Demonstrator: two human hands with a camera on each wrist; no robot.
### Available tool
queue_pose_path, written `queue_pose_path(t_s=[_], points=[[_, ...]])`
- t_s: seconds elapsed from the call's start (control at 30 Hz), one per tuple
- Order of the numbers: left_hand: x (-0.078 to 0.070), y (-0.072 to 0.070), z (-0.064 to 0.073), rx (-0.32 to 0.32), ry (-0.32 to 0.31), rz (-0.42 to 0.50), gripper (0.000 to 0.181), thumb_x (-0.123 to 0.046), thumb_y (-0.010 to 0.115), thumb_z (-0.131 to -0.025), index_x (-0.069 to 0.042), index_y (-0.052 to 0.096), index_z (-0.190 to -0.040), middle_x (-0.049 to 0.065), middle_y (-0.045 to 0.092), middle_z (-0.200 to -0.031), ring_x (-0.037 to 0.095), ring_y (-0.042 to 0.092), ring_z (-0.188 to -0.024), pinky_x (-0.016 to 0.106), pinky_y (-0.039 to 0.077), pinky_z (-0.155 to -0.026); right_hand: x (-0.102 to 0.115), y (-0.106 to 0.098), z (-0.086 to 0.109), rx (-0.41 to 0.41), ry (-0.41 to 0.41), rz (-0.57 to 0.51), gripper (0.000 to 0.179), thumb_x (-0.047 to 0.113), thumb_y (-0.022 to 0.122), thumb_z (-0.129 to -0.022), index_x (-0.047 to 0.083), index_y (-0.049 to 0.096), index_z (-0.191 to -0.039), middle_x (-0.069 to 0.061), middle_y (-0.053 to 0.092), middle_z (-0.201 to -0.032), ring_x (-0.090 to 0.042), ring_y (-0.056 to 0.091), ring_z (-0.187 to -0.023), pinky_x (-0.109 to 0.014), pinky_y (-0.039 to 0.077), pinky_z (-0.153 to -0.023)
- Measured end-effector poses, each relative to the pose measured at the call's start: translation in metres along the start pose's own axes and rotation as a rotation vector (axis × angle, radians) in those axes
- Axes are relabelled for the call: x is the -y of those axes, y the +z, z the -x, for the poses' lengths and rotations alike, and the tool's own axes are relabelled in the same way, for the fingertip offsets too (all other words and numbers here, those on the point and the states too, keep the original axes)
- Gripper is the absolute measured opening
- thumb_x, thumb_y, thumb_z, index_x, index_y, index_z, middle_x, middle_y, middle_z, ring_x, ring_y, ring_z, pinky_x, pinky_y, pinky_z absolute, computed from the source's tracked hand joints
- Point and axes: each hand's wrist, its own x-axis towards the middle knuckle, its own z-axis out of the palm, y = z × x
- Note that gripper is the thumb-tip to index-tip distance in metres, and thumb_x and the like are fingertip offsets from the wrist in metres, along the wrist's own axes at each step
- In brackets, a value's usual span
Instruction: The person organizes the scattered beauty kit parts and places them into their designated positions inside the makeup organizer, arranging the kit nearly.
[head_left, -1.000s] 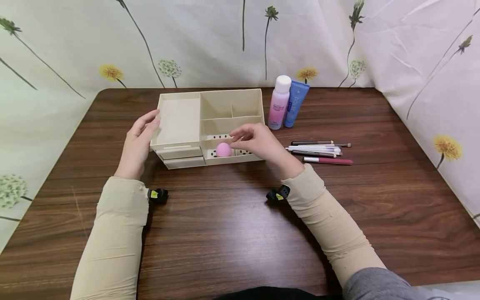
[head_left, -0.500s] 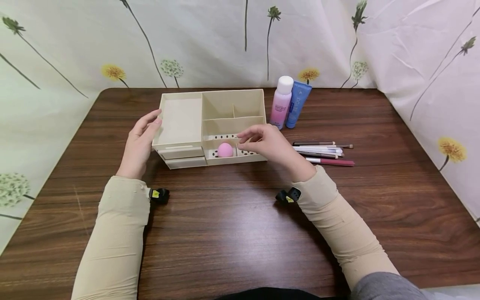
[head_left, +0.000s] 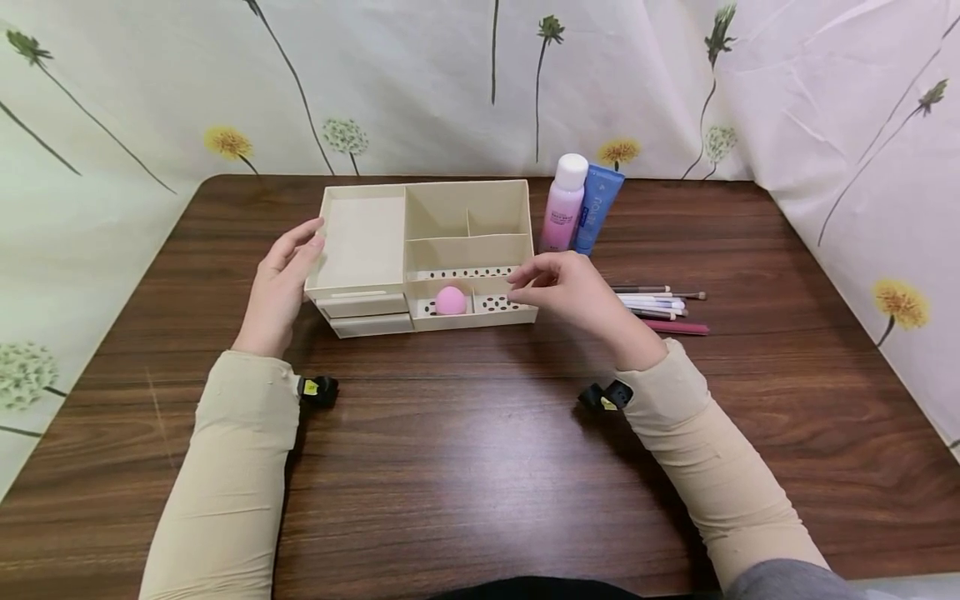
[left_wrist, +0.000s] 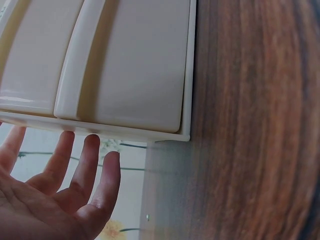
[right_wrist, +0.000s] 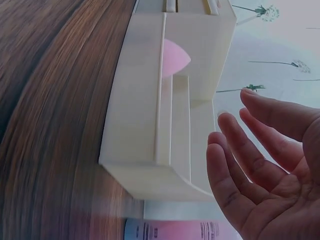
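A cream desktop organizer [head_left: 363,242] with two drawers on its left and open compartments on its right stands on the table. In its front compartment sits a pink makeup sponge [head_left: 451,301]; its pointed tip shows over the front wall in the right wrist view. My left hand [head_left: 276,283] rests its fingertips against the organizer's left side, fingers extended, as the left wrist view also shows. Over the organizer's front right corner is my right hand [head_left: 573,296], with loosely bent fingers and nothing between them. The right wrist view shows its fingers [right_wrist: 250,160] apart from the sponge.
Behind the right hand stand a pink spray bottle [head_left: 562,204] with a white cap and a blue tube [head_left: 597,207]. Several makeup brushes [head_left: 660,304] lie on the table [head_left: 450,433] to the right, partly hidden by that hand. A floral cloth [head_left: 435,83] hangs behind the table.
My right hand has moved right, away from the pink sponge, which stays in the front compartment. It now covers more of the brushes. The left hand keeps its place on the organizer.
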Motion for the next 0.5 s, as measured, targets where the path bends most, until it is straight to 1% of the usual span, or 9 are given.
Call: queue_pose_path(t_s=[0.2,0.37,0.5], points=[[0.0,-0.001,0.0,0.001,-0.006,-0.001,0.048,-0.038,0.061,-0.098,-0.022,0.054,-0.142,-0.007,0.057,-0.11,0.004,0.059,-0.087,0.014,0.051,-0.063,-0.005,-0.009,0.008,-0.004,0.018,0.028,0.021,0.017,0.077,-0.086,0.008,0.076,-0.105,-0.009,0.073,-0.094,-0.017,0.063,-0.081,-0.027,0.048,-0.073],[0.0,-0.001,-0.001,0.001,-0.013,-0.002,0.047,-0.038,0.06,-0.098,-0.023,0.054,-0.142,-0.007,0.057,-0.11,0.004,0.059,-0.087,0.014,0.051,-0.063,-0.011,-0.016,0.013,0.006,0.038,0.059,0.023,0.016,0.076,-0.086,0.004,0.075,-0.106,-0.01,0.073,-0.094,-0.016,0.062,-0.08,-0.028,0.048,-0.073],[0.0,-0.002,-0.001,0.001,-0.015,-0.003,0.048,-0.039,0.06,-0.098,-0.023,0.054,-0.143,-0.008,0.057,-0.111,0.004,0.059,-0.088,0.014,0.051,-0.064,-0.016,-0.022,0.017,0.017,0.043,0.091,0.022,0.015,0.076,-0.086,0.004,0.075,-0.105,-0.01,0.074,-0.094,-0.014,0.062,-0.079,-0.027,0.048,-0.073]])
